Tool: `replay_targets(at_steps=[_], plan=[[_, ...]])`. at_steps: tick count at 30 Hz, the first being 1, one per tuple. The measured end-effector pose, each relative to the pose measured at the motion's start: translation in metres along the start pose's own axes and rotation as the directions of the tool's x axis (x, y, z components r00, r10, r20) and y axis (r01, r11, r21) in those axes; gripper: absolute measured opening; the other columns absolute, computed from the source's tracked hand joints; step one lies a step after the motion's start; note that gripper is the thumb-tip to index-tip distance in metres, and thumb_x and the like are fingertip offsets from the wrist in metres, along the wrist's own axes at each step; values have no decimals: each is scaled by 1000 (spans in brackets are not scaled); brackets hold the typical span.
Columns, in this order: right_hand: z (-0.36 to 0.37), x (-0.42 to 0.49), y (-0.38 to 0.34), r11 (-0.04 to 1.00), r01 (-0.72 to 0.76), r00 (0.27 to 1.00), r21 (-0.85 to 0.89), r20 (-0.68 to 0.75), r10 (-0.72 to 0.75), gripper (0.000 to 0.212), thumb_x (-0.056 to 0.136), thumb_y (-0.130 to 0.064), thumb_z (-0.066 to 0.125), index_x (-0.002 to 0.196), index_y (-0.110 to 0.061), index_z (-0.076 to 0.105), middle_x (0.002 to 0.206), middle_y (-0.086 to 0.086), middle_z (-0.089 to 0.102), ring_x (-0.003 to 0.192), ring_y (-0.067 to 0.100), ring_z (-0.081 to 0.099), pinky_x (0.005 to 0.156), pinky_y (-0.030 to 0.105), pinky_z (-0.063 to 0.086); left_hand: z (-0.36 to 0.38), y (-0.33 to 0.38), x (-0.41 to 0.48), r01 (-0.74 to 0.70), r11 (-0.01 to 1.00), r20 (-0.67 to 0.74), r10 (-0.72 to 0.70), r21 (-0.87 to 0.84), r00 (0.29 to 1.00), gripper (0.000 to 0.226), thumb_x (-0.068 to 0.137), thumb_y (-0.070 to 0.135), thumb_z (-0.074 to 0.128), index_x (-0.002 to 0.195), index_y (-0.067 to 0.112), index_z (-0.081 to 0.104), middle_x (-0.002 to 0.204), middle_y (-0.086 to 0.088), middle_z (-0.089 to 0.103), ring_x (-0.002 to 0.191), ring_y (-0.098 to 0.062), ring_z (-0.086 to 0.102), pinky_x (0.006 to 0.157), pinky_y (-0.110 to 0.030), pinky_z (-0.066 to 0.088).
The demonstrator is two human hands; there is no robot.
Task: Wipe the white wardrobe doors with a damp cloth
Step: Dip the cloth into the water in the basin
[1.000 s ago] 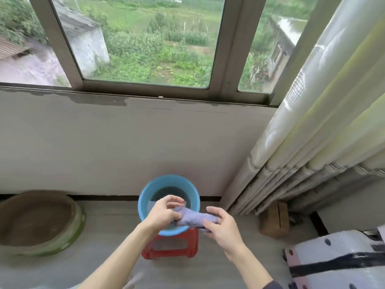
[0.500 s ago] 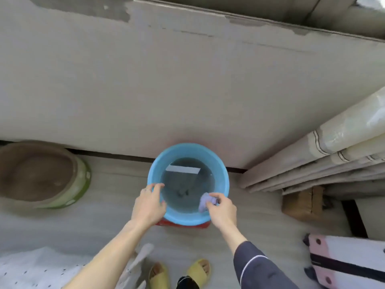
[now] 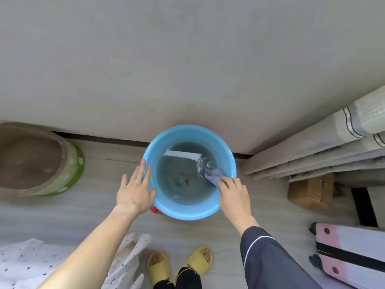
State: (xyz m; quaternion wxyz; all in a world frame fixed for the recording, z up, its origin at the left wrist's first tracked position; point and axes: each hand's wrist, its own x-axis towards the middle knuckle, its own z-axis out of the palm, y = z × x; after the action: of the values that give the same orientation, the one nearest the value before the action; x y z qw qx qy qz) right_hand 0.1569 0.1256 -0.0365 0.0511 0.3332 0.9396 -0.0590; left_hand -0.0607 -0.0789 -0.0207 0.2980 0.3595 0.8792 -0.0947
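Grey plaster wall (image 3: 187, 59), pale plank floor (image 3: 93, 209), folded curtain (image 3: 312, 155)

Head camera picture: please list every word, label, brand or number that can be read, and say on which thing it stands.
No readable text anywhere.
The blue basin, purple cloth, green-sided tub, cardboard box and pink case show no letters or numbers. The tub's pale patches and the case's dark dots are only pattern.
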Motion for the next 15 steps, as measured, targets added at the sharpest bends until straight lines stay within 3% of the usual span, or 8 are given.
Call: replay_targets(at_steps=[3,6,8,10,12,15], plan=[[6,-13,-5,996,30,999,-89,-21,-32,22,78,-21,63,96,-17,76,101,-4,68,100,25,54,73,37,39,2,1,0,0,998,-18,1,56,1000,73,104,48,20,159,17,-16,152,4,-43,154,-12,-15,125,-46,0],[6,-23,-21,995,-23,989,-101,140,37,45,86,-34,38,100,-15,76,106,0,70,109,29,56,83,43,32,2,3,-1,7,996,-6,-6,83,1000,72,104,48,18,158,16,-18,153,2,-42,154,-13,-16,125,-46,-2],[0,-25,-33,987,-39,961,-155,266,80,50,89,-38,33,108,-17,75,109,-2,69,105,27,54,84,43,29,2,5,-2,12,996,1,-12,86,1000,72,104,47,18,158,15,-18,155,0,-41,154,-14,-16,125,-46,-1],[-3,-21,-41,983,-25,920,-183,381,94,47,97,-36,32,128,-17,62,126,-1,61,113,25,49,93,46,23,1,6,-2,12,996,4,-13,89,1000,72,104,46,18,158,14,-18,156,-1,-40,154,-15,-16,125,-45,1],[-2,-15,-46,995,-4,892,-101,449,49,50,101,-35,29,146,-19,40,147,-1,47,125,25,48,109,52,10,2,7,-2,10,996,4,-10,90,1000,72,104,45,18,158,14,-18,158,-2,-38,154,-15,-17,125,-45,1],[6,-13,-47,998,15,876,63,480,-44,55,100,-29,30,154,-23,26,159,-5,34,132,21,50,119,52,-10,2,7,-1,7,996,3,-7,89,1000,71,104,46,17,157,14,-18,159,-3,-37,154,-16,-18,125,-45,1]])
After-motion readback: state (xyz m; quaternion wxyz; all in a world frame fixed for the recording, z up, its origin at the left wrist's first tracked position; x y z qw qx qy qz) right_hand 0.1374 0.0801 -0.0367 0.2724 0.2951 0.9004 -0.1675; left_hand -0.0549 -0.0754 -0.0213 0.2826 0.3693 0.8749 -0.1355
